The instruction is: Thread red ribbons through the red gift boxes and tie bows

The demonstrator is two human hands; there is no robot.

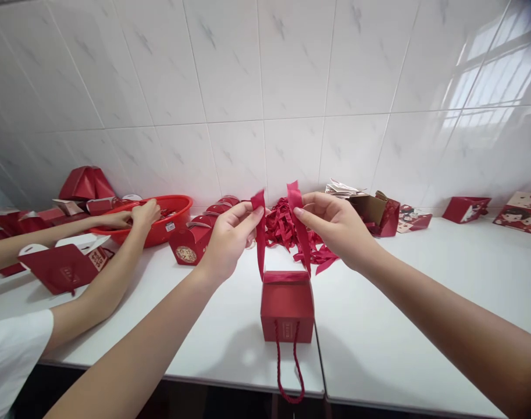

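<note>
A small red gift box (pixel 287 305) stands before me near the table's front edge, its twisted cord handle (pixel 302 378) hanging down past that edge. A red ribbon (pixel 260 247) runs across the box top, and both its ends are raised. My left hand (pixel 232 235) pinches one end between thumb and fingers. The other end is pinched in my right hand (pixel 335 224), to the right and level with the left. Behind the box lies a tangled heap of red ribbons (pixel 280 224), partly hidden by my hands.
At left, a co-worker's hands (pixel 138 218) reach into an orange-red basin (pixel 178 209). An open red box (pixel 64 267) stands before that person. A row of red boxes (pixel 191 241), a cardboard box (pixel 370 209) and patterned boxes (pixel 522 212) line the tiled wall (pixel 291 70).
</note>
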